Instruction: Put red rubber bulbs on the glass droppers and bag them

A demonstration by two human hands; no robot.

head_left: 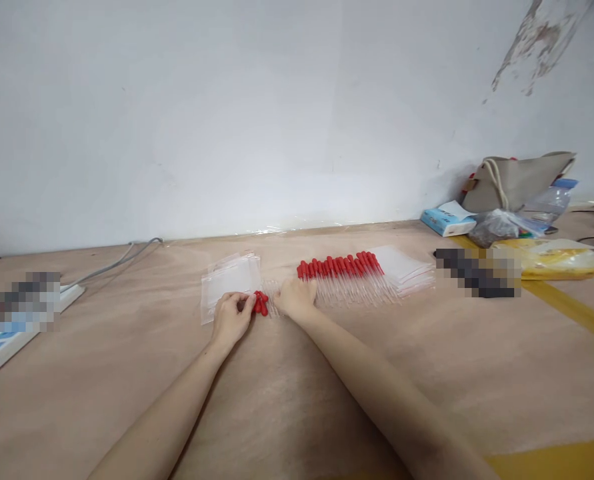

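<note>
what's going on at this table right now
A person is working bare-handed at a table covered in brown paper. The left hand is at a small cluster of red bulb-shaped tips, beside a stack of flat translucent bags. The right hand reaches among thin clear stems just right of that cluster. Further right lies a long row of red-tipped clear sticks, then more flat whitish bags. Whether either hand grips anything is hard to tell.
</note>
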